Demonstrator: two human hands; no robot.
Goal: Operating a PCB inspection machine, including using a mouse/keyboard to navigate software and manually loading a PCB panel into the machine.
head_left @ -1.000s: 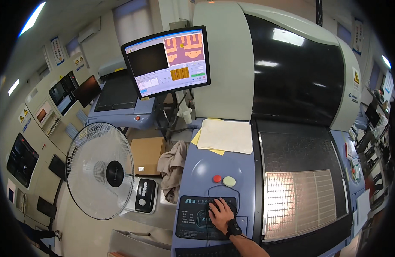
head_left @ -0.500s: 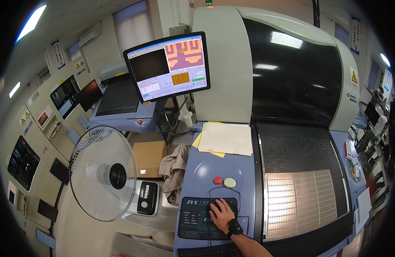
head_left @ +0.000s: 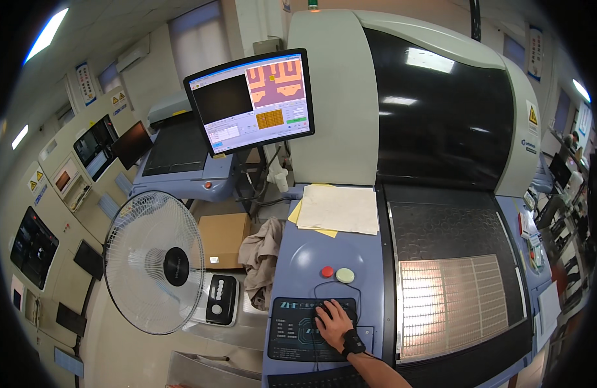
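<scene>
My right hand (head_left: 335, 323) lies over a dark computer mouse (head_left: 322, 308), fingers curved around it. The mouse rests on a black printed mouse pad (head_left: 288, 336), its thin cable looping up toward a red button (head_left: 327, 271) and a pale green button (head_left: 345, 275). A black band circles my right wrist. Below the pad, part of a black keyboard (head_left: 324, 377) shows. Of my left hand, only a sliver of skin (head_left: 176, 386) seems to show at the lower edge, its fingers hidden. A lit monitor (head_left: 250, 103) shows a pink and orange pattern image beside a dark window.
Right of the pad, a copper-coloured patterned panel (head_left: 453, 304) lies on the machine's black bed (head_left: 441, 226), below a dark hood (head_left: 444, 116). White sheets (head_left: 340, 210) lie behind the buttons. To the left are a fan (head_left: 153, 258), a cardboard box (head_left: 224, 239) and a crumpled cloth (head_left: 261, 255).
The whole view has shifted very slightly. My right hand stays on the mouse, and nothing else has visibly moved.
</scene>
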